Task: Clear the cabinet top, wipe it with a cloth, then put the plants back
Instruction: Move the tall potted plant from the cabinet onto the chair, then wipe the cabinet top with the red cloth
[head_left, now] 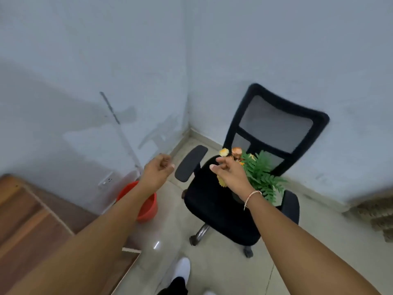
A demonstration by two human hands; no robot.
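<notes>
Reaching over the chair [214, 201], both hands (left hand [158, 170], right hand [230, 173]) hang loosely curled, holding nothing.

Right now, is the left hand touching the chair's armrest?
Apart. The head view shows floor between the left hand and the armrest.

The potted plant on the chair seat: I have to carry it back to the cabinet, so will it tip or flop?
The potted plant probably tips easily: fronds and flowers spread well past its small dark pot. The fronds look thin, so likely floppy; lift by the pot. The chair has wheels, so it may roll if pushed.
</notes>
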